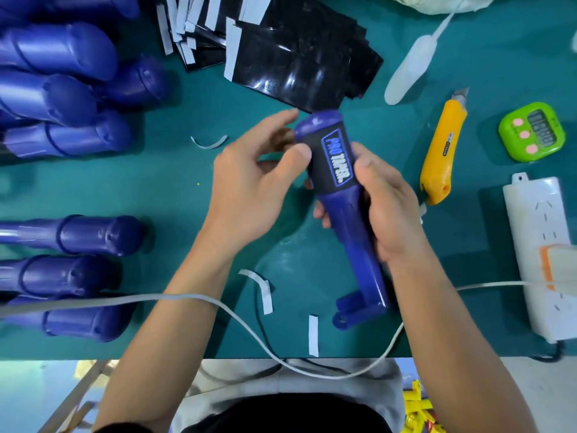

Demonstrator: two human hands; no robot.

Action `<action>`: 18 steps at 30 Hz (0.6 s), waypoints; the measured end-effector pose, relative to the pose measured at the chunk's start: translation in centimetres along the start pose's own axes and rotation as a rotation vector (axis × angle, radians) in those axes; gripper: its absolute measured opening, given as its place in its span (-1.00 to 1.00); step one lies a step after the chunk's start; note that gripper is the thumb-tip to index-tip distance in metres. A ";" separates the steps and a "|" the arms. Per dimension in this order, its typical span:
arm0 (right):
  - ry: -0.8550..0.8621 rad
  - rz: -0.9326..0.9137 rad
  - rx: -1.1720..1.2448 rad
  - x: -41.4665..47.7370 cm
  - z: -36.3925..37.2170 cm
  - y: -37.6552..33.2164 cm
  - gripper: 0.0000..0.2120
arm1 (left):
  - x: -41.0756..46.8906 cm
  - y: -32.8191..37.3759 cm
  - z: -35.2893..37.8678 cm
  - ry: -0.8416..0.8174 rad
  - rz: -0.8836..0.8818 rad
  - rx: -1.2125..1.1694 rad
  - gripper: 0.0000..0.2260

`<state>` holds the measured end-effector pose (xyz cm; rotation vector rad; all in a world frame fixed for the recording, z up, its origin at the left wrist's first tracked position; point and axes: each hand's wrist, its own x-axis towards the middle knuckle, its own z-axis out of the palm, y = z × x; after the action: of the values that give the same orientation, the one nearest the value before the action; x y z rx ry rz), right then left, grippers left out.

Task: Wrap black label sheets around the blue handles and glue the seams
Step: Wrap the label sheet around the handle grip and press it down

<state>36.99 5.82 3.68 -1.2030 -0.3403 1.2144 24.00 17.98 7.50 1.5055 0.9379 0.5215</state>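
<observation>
From the head camera, the blue handle (349, 232) is held off the counter (175, 189) at centre, with a black label sheet (327, 157) already round its upper part, logo upward. The right hand (387, 210) has its grip clamped round the bare shaft. The left hand (246, 189) pinches the labelled end, thumb on the sheet's left edge. The seam is probably underneath, out of sight. To do this well, I judge the right hand should steady the handle while the left thumb smooths the sheet taut toward the seam, edges square, before any glue.

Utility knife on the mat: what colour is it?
The utility knife is orange-yellow, seen in the head view.
</observation>
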 end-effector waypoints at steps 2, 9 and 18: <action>-0.093 -0.021 -0.029 0.1 0.0 0.4 -0.54 | 0.2 0.1 0.4 -0.139 -0.068 -0.202 -0.61; -0.147 0.006 0.057 0.3 -0.3 0.5 -0.44 | 0.8 -1.0 -0.3 -0.348 -0.195 -0.573 -0.46; -0.146 -0.034 0.015 0.1 0.2 0.3 -0.40 | 0.7 -1.2 0.7 -0.359 -0.265 -0.750 -0.56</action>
<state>36.73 5.93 3.43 -1.0941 -0.4571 1.2759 24.67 18.02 6.11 0.7448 0.5492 0.3351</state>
